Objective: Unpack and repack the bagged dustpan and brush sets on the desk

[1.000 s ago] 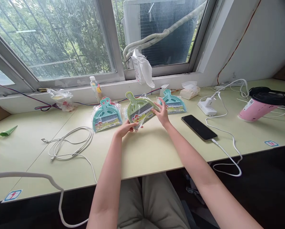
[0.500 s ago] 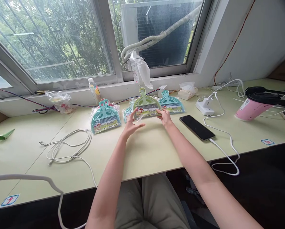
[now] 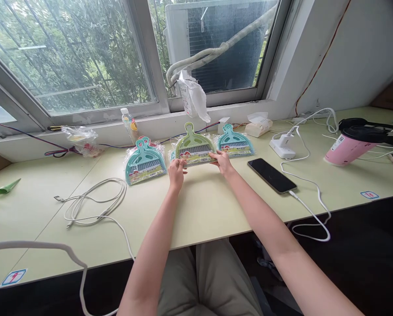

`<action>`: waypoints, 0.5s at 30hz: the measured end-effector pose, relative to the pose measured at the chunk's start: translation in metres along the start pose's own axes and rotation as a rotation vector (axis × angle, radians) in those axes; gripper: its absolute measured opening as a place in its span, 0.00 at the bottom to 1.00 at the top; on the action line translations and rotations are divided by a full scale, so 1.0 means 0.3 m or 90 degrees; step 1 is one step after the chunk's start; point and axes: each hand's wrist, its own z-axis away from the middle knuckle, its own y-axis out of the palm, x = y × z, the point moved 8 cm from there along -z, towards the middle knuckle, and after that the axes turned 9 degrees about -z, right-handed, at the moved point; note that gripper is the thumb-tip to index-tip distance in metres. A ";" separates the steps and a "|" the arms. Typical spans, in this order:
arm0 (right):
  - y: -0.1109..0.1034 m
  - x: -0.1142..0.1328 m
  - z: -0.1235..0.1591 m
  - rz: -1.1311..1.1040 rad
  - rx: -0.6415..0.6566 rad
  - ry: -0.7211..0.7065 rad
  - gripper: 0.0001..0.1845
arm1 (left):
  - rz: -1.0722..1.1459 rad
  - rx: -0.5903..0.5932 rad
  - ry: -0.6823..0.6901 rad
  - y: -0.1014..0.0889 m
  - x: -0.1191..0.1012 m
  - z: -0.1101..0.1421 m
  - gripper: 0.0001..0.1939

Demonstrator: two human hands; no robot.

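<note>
A green dustpan and brush set [image 3: 193, 145] in clear wrap is held between both hands at the middle of the table. My left hand [image 3: 176, 174] grips its lower left corner, fingers curled. On its lower right corner, my right hand [image 3: 223, 163] is closed with the thumb in front. A teal dustpan set [image 3: 145, 162], also wrapped, lies to the left with a reddish one partly showing behind it. To the right is another teal dustpan set [image 3: 235, 142]. Behind the green set a bit of teal shows, mostly hidden.
A black phone [image 3: 272, 175] on a white cable lies right of my arm, near a white charger block [image 3: 282, 149] and a tilted pink cup [image 3: 349, 149]. A coiled cable [image 3: 96, 202] lies left. A bottle [image 3: 130, 124] and tissue pack [image 3: 258, 125] stand by the window.
My left hand has closed on the lower left corner of the green dustpan set, where its fingers were spread before. The set has shifted slightly left.
</note>
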 end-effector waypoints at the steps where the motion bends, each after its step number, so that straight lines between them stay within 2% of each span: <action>1: 0.005 0.001 0.003 0.003 0.006 -0.004 0.12 | -0.007 -0.003 -0.007 0.001 0.005 0.001 0.21; 5: 0.031 0.002 0.014 0.011 0.041 -0.020 0.17 | -0.011 -0.044 -0.015 -0.015 0.002 0.012 0.20; 8: 0.047 0.001 0.018 0.022 0.072 -0.030 0.18 | -0.003 -0.099 -0.002 -0.042 -0.020 0.030 0.12; 9: 0.050 0.002 0.019 0.027 0.080 -0.034 0.18 | 0.005 -0.116 -0.004 -0.051 -0.024 0.034 0.16; 12: 0.057 -0.001 0.023 0.034 0.094 -0.037 0.19 | 0.048 -0.159 -0.048 -0.073 -0.008 0.036 0.40; 13: 0.060 -0.002 0.025 0.032 0.098 -0.037 0.20 | 0.065 -0.163 -0.073 -0.076 0.007 0.032 0.44; 15: 0.069 -0.004 0.029 0.027 0.107 -0.040 0.20 | 0.093 -0.147 -0.115 -0.074 0.039 0.018 0.43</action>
